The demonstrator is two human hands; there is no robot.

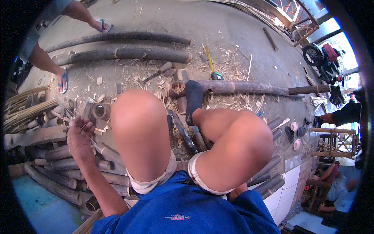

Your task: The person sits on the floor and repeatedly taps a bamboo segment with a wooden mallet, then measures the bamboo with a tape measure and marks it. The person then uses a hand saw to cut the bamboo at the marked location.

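My left hand (81, 142) is raised left of my left knee, palm up and fingers curled. Something small and thin may be at its fingertips, too small to make out. It is nearest to cut bamboo pieces, including a short hollow one (100, 111). Only a bit of my right arm shows beside my right thigh; the right hand is hidden. My dark-socked foot (193, 99) presses against a long bamboo pole (249, 88), which has an opening cut near its left end. A tape measure (216, 75) with its yellow blade out lies behind the pole. Between my legs lie dark-handled tools (182, 132).
Two long bamboo poles (152, 54) lie farther back, near a person's sandalled foot (62, 80). A wooden-handled tool (159, 71) rests among shavings. Bamboo lengths (58, 175) are heaped at left. A motorcycle (317, 54) and another seated person (337, 189) are at right.
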